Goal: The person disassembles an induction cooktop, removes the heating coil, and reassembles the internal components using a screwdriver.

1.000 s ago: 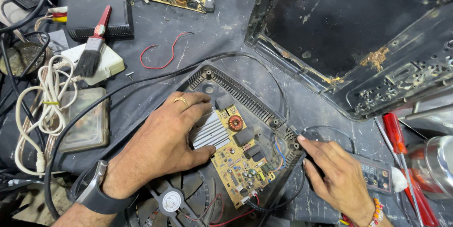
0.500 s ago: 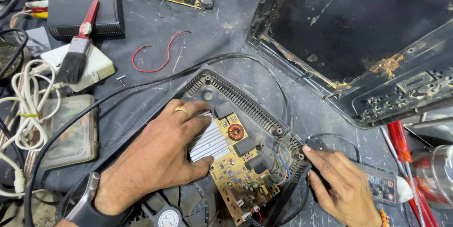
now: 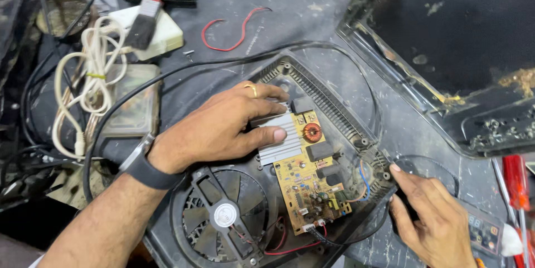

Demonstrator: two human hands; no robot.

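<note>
An opened black appliance base [image 3: 329, 98] lies on the bench with a yellow circuit board [image 3: 312, 181], a silver finned heatsink [image 3: 280, 144] and a round black fan [image 3: 225, 215] inside. My left hand [image 3: 223, 128], with a ring and a dark wristband, lies flat on the heatsink and board's upper end, fingers curled over it. My right hand [image 3: 432, 218] rests at the base's right edge, its fingers bent against the rim beside a black cable loop [image 3: 440, 167]. Nothing is lifted.
A black glass top panel [image 3: 457, 34] lies upturned at upper right. A red-handled screwdriver [image 3: 518, 184] and small display board [image 3: 484, 233] sit at right. A red wire [image 3: 234, 28], paintbrush [image 3: 147, 14], white coiled cord [image 3: 92, 84] and clear box [image 3: 134, 106] lie at left.
The view has tilted down and closer to the base. My left hand stays pressed on the heatsink; my right hand has shifted slightly along the right rim.
</note>
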